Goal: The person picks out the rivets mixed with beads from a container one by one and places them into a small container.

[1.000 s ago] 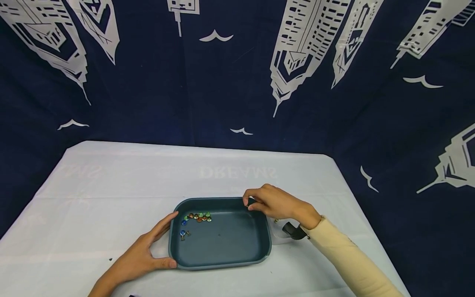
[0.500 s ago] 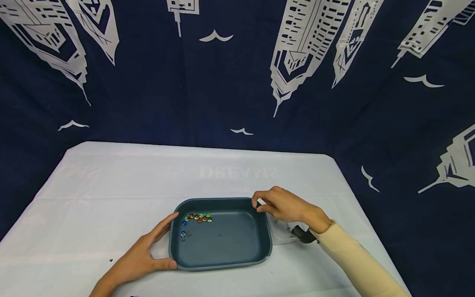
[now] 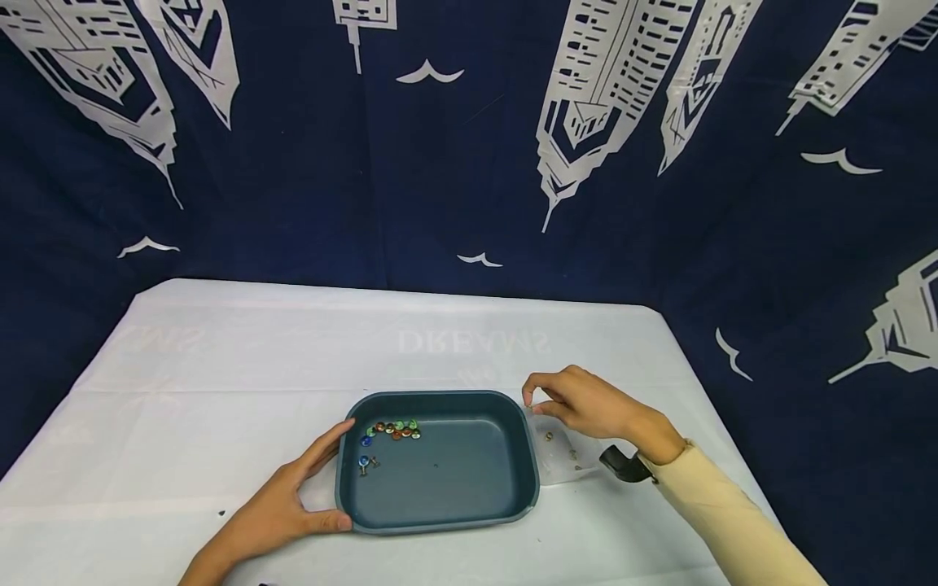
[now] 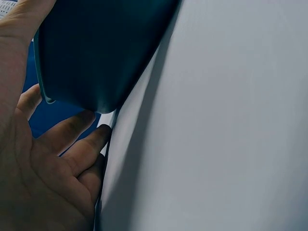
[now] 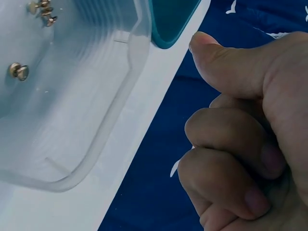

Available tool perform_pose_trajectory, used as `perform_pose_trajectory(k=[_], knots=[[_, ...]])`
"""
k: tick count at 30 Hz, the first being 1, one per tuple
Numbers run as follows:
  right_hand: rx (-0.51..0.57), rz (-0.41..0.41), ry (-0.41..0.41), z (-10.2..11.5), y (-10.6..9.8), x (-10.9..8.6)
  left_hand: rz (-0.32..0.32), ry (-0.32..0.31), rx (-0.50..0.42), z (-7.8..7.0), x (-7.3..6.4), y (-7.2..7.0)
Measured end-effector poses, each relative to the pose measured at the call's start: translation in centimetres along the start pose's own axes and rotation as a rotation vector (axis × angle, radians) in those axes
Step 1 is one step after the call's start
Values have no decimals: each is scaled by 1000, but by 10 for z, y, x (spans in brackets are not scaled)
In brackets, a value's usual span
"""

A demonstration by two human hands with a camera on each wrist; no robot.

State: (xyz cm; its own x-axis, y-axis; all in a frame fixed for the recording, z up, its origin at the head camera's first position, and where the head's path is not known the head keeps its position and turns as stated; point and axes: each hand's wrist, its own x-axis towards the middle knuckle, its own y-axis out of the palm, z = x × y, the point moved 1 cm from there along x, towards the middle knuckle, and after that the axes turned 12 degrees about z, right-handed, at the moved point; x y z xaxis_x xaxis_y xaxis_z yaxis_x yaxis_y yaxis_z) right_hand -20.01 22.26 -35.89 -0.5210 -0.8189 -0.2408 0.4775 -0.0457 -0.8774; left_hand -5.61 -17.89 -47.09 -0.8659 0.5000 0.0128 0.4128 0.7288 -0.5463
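My left hand (image 3: 289, 496) holds the left end of a dark teal tray (image 3: 440, 525), fingers at its upper left and thumb at its lower left; the left wrist view shows the fingers beside the tray wall (image 4: 96, 62). Inside lie several thumbtacks (image 3: 396, 432) with green, amber and blue heads, and a blue thumbtack (image 3: 363, 462) below them. My right hand (image 3: 586, 403) is above a clear plastic box (image 3: 557, 468), thumb and index finger pinching what looks like a tiny thumbtack, barely visible. In the right wrist view, gold thumbtacks (image 5: 19, 71) lie in the box.
The box stands against the tray's right side. A white cloth (image 3: 293, 350) covers the table, with a small dark bit (image 3: 222, 513) at left. Behind hangs a navy curtain (image 3: 454, 179) with white prints. A black wrist device (image 3: 624, 464) sits at my right wrist.
My right hand has moved right, from over the tray's upper right corner to over the clear box, which shows more now. The left hand keeps its place on the tray.
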Motion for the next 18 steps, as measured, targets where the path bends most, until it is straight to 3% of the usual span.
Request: perform_pose_trajectory(k=[18], knots=[[-28,-5,62,-5,7,-25,4,-8,7,3,0,1]])
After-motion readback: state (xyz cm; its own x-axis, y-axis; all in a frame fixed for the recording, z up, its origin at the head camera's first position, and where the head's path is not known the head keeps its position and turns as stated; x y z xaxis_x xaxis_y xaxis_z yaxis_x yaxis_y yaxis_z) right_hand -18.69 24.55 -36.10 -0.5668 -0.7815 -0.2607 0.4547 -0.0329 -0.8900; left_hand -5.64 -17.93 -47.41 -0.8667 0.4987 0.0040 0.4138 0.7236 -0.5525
